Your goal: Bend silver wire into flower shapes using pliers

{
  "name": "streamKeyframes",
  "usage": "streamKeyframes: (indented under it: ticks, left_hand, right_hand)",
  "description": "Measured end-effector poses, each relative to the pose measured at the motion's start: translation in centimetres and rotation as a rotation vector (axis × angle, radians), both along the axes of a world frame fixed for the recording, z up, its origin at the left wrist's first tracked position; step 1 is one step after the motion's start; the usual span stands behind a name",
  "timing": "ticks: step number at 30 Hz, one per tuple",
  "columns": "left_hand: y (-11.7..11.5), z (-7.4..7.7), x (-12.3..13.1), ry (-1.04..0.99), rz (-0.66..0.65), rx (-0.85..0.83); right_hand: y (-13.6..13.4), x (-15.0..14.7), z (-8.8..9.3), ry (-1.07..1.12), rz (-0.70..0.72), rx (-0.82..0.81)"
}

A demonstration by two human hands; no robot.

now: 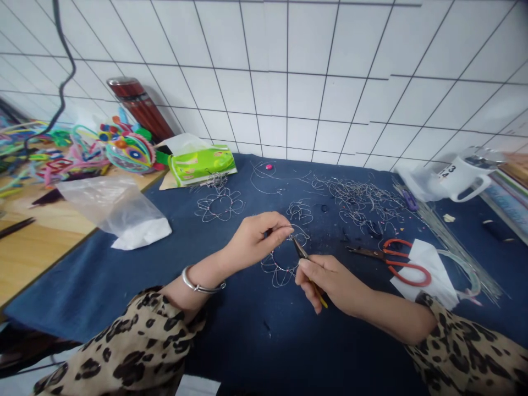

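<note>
My left hand pinches the top of a thin wire flower frame that lies over the dark blue cloth. My right hand is closed round small pliers with yellow handles, whose tip touches the wire right by my left fingertips. A silver bangle sits on my left wrist. Both arms wear leopard-print sleeves.
Finished wire flowers and a heap of wire scraps lie farther back. Red-handled scissors rest on white paper at the right, beside straight wires. A white mug, green tissue pack, plastic bag and colourful craft pieces stand around.
</note>
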State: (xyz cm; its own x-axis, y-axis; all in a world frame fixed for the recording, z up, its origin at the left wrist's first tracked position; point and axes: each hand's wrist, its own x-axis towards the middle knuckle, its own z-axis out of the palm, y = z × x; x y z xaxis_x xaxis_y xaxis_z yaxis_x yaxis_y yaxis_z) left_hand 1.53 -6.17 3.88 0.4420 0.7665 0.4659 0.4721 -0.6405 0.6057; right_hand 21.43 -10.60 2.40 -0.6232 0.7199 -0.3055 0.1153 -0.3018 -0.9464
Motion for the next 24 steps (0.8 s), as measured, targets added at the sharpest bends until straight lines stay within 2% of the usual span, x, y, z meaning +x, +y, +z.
streamKeyframes:
  ticks: [3,6,11,15,20,24]
  left_hand:
    - [0.5,0.4,-0.6,0.053,-0.124,-0.122]
    - [0.7,0.6,-0.8,0.109,-0.184,-0.15]
    - [0.5,0.5,-1.0,0.125,-0.12,-0.041]
    - [0.7,0.5,-1.4,0.2,-0.143,0.064]
    - [0.9,0.6,-1.5,0.279,-0.174,0.054]
    - [0.5,-0.1,-0.6,0.123,-0.047,0.007]
  right_hand:
    - [0.2,0.0,0.0,0.008,-0.001,-0.006]
    - [0.3,0.1,-0.2,0.003,0.009,0.002]
    - [0.6,0.4,-0.1,-0.087,0.035,0.042]
    - [0.8,0.5,0.4,-0.16,0.036,0.017]
    - [1.0,0.4,0.5,-0.191,0.029,0.01]
    - [1.2,0.5,0.1,-0.19,0.008,0.069]
